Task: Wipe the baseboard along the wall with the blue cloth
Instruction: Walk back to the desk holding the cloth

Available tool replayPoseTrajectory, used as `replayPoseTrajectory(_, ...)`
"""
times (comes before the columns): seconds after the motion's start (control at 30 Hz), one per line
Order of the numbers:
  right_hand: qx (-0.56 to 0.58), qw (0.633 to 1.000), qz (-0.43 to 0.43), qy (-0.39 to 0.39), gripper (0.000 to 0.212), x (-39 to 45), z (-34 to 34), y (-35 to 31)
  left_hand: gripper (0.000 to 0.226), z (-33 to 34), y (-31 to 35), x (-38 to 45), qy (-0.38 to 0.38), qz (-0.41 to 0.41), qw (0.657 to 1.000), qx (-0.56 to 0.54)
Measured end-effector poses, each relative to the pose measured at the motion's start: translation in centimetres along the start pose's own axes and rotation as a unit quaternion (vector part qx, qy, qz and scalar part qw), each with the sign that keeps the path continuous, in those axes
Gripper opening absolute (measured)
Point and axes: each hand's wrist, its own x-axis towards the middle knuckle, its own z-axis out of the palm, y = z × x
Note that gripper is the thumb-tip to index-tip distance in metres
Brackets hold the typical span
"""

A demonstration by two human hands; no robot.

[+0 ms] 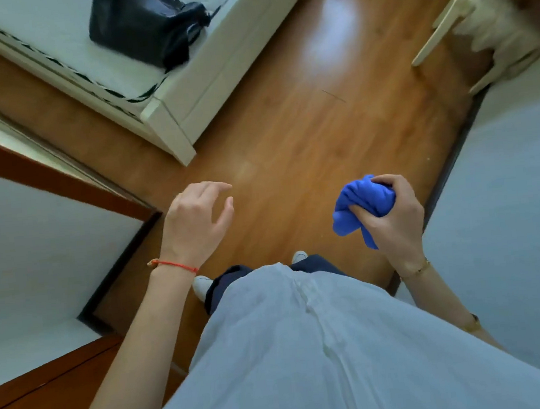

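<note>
Blue cloth (pixel 363 210), bunched, gripped in right hand (pixel 395 217) above wooden floor (pixel 288 136); left hand (pixel 197 221) loose, empty; dark baseboard (pixel 454 150) at floor's right edge seemingly unwiped: task barely begun.

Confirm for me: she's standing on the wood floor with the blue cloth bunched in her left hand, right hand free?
Not quite. The head view shows the blue cloth bunched in the right hand; the left hand is free, fingers relaxed. The person does stand on the wood floor.

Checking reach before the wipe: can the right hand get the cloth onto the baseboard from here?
Probably not yet: right hand grips the cloth high above the baseboard, though nothing blocks the way down.
</note>
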Motion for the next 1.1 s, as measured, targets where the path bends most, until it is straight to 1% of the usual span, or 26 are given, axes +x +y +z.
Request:
replayPoseTrajectory(0.1,-0.009,0.999,0.021,0.037,0.042,1.6,-3.8,2.2,0.034,2.4,3.6,3.0,-0.011,0.017,1.000,-0.005)
replayPoseTrajectory(0.2,-0.018,0.997,0.040,0.062,0.042,3.4,-6.0,4.0,0.035,4.0,6.2,6.2,-0.027,0.037,0.999,-0.008)
replayPoseTrajectory(0.33,-0.020,0.994,0.067,0.083,0.043,6.6,-7.0,5.5,0.034,5.9,8.4,11.1,-0.042,0.077,0.996,-0.010)
replayPoseTrajectory(0.47,-0.015,0.990,0.085,0.112,0.043,11.1,-6.9,6.6,0.028,8.2,9.7,17.4,-0.057,0.117,0.991,-0.019)
replayPoseTrajectory(0.63,-0.026,0.982,0.098,0.159,0.043,19.2,-6.3,7.5,0.027,10.7,10.8,28.6,-0.074,0.175,0.981,-0.023)
replayPoseTrajectory(0.77,-0.024,0.973,0.119,0.195,0.043,27.3,-5.8,7.3,0.020,11.3,11.7,39.1,-0.075,0.223,0.972,-0.022)
replayPoseTrajectory(0.87,-0.021,0.964,0.134,0.230,0.045,33.6,-5.8,6.8,0.019,11.7,12.7,47.1,-0.075,0.259,0.963,-0.022)
replayPoseTrajectory(1.0,-0.025,0.952,0.144,0.270,0.046,40.8,-6.2,6.1,0.018,13.1,14.7,56.6,-0.096,0.306,0.947,-0.025)
replayPoseTrajectory(1.1,-0.024,0.943,0.154,0.295,0.047,45.7,-6.6,6.2,0.022,14.5,16.8,63.1,-0.124,0.333,0.934,-0.030)
